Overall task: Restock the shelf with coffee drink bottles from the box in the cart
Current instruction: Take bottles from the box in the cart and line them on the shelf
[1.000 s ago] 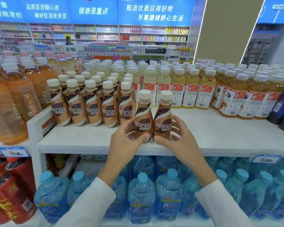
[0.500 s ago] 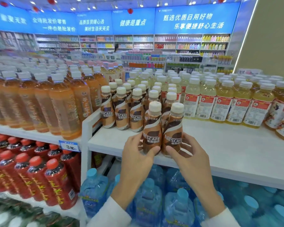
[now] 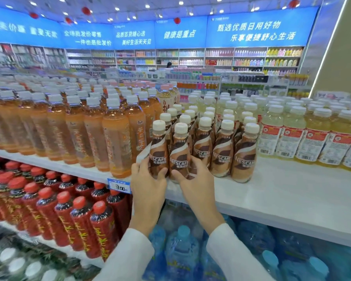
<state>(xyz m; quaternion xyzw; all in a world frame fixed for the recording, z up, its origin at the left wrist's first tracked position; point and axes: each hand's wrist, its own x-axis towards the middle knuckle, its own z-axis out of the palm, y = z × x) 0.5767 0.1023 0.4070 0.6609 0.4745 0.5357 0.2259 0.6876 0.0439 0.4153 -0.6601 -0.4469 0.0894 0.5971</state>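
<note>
Left Nescafé bottle and right Nescafé bottle: brown swirl sleeves, cream caps on, upright, side by side, touching, at front edge of white shelf. Bases hidden. Left hand grips one, right hand the other. Stocked Nescafé rows stand just right and behind.

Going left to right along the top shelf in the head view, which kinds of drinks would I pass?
Orange tea bottles → Nescafe coffee bottles → pale yellow drink bottles.
</note>
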